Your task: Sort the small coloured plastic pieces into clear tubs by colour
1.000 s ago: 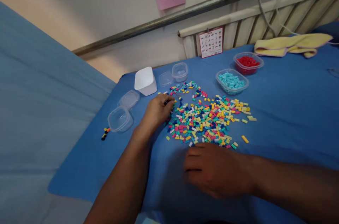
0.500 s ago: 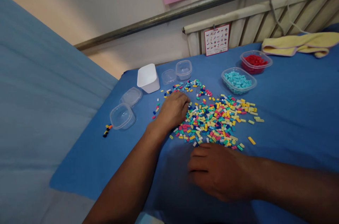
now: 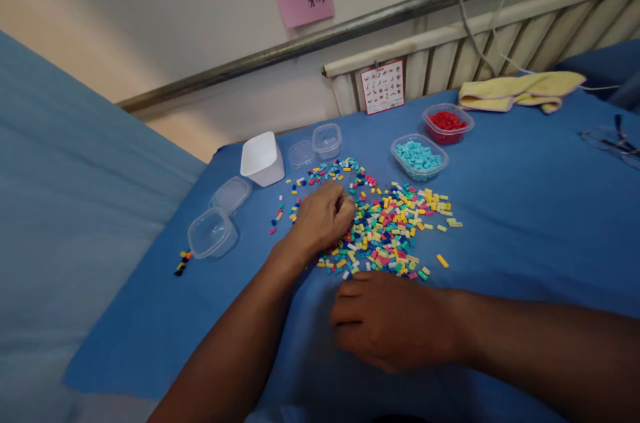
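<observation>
A spread pile of small toy building bricks (image 3: 395, 226) in yellow, pink, teal, white and dark blue lies on the blue cloth. Over the pile's left side rests my left hand (image 3: 325, 215), its thumb and fingers drawn together; whatever they pinch is hidden. My right hand (image 3: 387, 319) is at the pile's near edge with its fingers curled under, so its fingertips and anything in them cannot be seen. A single yellow brick (image 3: 442, 261) lies apart to the right of the pile.
Behind the pile stand clear tubs of light-blue bricks (image 3: 419, 157) and red bricks (image 3: 447, 123). Leftward are a white bin (image 3: 263, 159), clear tubs (image 3: 213, 233) with lids (image 3: 231, 195), and a few dark and orange pieces (image 3: 183, 263). A yellow cloth (image 3: 520, 91) and glasses (image 3: 613, 143) lie at right.
The whole view has shifted, bringing the glasses into sight at right. My left hand's fingers have drawn closer together over the bricks. My right hand stays curled near the pile's front edge.
</observation>
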A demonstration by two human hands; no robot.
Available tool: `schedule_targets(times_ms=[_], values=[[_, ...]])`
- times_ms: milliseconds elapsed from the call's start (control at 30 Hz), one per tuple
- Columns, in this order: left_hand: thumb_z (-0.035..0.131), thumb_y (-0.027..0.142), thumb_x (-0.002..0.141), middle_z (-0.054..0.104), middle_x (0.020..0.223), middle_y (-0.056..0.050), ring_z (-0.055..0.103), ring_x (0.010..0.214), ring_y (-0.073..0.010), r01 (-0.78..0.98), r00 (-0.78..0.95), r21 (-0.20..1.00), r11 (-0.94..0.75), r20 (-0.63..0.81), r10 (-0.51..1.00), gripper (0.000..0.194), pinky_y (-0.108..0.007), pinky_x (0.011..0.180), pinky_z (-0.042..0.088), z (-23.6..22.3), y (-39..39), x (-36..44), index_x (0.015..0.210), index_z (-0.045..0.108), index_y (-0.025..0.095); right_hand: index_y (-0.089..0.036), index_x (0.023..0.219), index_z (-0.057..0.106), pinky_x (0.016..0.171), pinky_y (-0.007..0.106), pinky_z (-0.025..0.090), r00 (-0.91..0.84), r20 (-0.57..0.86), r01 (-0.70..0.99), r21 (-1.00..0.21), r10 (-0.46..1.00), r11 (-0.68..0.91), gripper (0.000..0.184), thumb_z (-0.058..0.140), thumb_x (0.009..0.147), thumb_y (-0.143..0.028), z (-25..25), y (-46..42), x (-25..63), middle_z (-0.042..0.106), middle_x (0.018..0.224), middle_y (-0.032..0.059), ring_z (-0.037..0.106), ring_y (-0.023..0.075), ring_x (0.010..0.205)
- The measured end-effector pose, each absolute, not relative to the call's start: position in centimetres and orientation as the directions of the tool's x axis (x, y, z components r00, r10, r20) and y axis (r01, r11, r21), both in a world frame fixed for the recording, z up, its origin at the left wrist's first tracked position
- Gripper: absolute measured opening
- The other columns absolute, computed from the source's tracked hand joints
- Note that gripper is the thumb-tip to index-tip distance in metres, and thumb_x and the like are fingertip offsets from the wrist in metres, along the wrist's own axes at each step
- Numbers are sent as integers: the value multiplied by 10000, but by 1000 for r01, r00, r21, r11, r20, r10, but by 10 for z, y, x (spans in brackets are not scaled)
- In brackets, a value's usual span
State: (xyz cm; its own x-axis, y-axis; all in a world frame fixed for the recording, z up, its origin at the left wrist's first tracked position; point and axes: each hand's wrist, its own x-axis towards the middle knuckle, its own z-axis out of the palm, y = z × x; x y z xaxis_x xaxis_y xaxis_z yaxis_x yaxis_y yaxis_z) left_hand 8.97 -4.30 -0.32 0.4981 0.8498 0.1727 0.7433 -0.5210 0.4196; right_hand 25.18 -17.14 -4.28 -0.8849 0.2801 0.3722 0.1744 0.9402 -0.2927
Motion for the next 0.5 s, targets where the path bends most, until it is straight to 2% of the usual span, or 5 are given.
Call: schedule_targets(times_ms=[133, 300, 400, 500], values=[[564, 312, 1052, 620, 810, -9, 551, 754, -190, 705, 517, 438, -558, 222, 827, 278, -352, 718, 388, 3, -40, 119, 791, 511, 233, -222, 955, 740, 795, 382, 414, -886, 368, 177, -296, 283, 939, 156, 647, 1073, -263, -37, -171, 254, 753, 1025, 16, 599, 204, 958], [623, 396, 1101, 723, 922, -39, 628, 839, -199, 617, 554, 453, -644, 331, 764, 281, -356, 766, 450, 11, -27, 170, 885, 625, 216, -217, 960, 732, 802, 375, 416, -864, 420, 173, -273, 279, 946, 177, 623, 1094, -255, -38, -172, 255, 740, 1009, 7, 582, 197, 957], [632, 397, 1118, 772, 1039, -62, 687, 960, -216, 557, 571, 476, -681, 377, 730, 231, -368, 865, 512, 11, -17, 196, 1007, 697, 206, -219, 956, 733, 787, 384, 414, -854, 439, 171, -269, 279, 948, 200, 604, 1104, -257, -43, -172, 254, 733, 998, -1, 566, 196, 936], [652, 416, 1116, 793, 1150, -78, 719, 1062, -233, 544, 560, 512, -664, 368, 742, 255, -379, 945, 557, 8, -12, 202, 1240, 731, 208, -222, 980, 740, 778, 388, 415, -860, 430, 171, -268, 277, 948, 192, 607, 1108, -273, -46, -172, 253, 741, 1017, -1, 566, 198, 943]])
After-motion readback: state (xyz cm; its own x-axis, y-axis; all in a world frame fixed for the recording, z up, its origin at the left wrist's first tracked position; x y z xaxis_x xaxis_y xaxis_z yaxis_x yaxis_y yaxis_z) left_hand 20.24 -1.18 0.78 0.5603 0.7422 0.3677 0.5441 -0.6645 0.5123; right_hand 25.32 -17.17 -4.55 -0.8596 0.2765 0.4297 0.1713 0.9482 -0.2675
